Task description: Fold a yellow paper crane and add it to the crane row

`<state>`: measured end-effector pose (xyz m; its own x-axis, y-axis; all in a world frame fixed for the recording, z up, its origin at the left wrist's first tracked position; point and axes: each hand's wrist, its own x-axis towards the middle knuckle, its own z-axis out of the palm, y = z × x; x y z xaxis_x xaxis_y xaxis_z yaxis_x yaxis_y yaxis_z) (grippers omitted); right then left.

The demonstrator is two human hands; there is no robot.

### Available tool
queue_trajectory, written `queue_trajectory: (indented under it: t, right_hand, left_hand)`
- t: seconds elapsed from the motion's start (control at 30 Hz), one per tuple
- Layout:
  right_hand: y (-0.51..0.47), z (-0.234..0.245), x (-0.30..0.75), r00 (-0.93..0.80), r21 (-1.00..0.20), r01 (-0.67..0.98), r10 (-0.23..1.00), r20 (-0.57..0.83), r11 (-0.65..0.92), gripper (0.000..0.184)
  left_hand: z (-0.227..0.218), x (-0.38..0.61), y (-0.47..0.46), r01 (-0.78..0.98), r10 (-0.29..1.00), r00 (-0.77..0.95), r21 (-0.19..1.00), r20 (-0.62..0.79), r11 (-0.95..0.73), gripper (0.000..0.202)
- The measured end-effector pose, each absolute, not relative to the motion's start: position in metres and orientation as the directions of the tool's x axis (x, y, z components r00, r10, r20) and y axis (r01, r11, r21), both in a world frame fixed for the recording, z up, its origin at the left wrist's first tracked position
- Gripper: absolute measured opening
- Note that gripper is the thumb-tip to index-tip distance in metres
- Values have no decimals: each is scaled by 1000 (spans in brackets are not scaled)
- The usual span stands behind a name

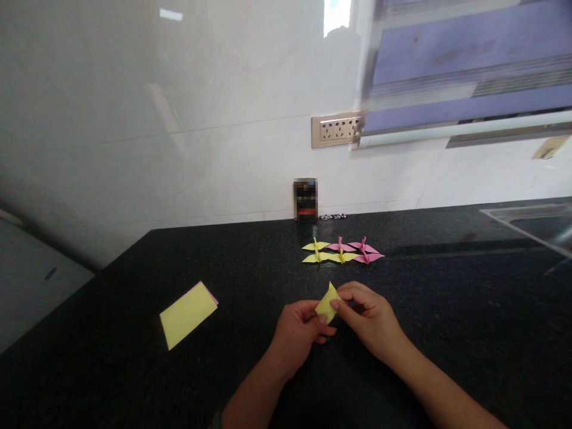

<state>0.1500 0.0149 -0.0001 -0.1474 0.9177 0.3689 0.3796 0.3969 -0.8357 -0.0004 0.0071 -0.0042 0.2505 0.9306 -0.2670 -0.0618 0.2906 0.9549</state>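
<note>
Between my two hands is a small piece of folded yellow paper [328, 302], held above the dark counter with one pointed corner up. My left hand [300, 330] pinches its lower left side between thumb and fingers. On the other side, my right hand [370, 316] grips the right edge, thumb in front and fingers behind. Just beyond the hands, several folded paper cranes stand in two rows, yellow cranes [318, 257] on the left and pink cranes [367, 257] on the right. Yellow paper sheets [190, 316] lie to the left, with a pink edge showing underneath.
The black stone counter [250, 369] runs back to a pale tiled wall [223, 161]. A dark, blurred-out upright object [305, 201] leans there, a patterned strip [333, 217] beside it. A sink [536, 223] is at the right; wall sockets [338, 129] sit above.
</note>
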Motion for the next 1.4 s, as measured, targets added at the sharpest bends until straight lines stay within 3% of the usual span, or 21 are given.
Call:
queue_trajectory:
  t: [0.2,0.43,0.73,0.93,1.13,1.4]
  right_hand:
    - [11,4,151,-212,-815,313,872,440,487,4]
    - [11,7,150,-295,-732,416,842,452,539,11]
    - [12,1,149,-286,-809,347,875,391,475,14]
    - [9,7,152,-385,-675,404,784,487,617,19]
    - [5,11,155,-476,-567,474,738,479,674,30]
    - [6,11,157,-458,-649,419,765,452,634,24]
  left_hand:
    - [-4,-2,7,-27,938,240,964,-251,265,16]
    - [-2,-1,6,-13,937,285,976,-202,215,17]
    - [-4,-1,6,-13,936,279,973,-216,229,20]
    - [0,-2,7,-53,943,251,970,-217,238,19]
    - [-1,-3,7,-98,947,247,967,-205,235,24]
    - [-3,-1,6,-63,951,237,974,-196,217,24]
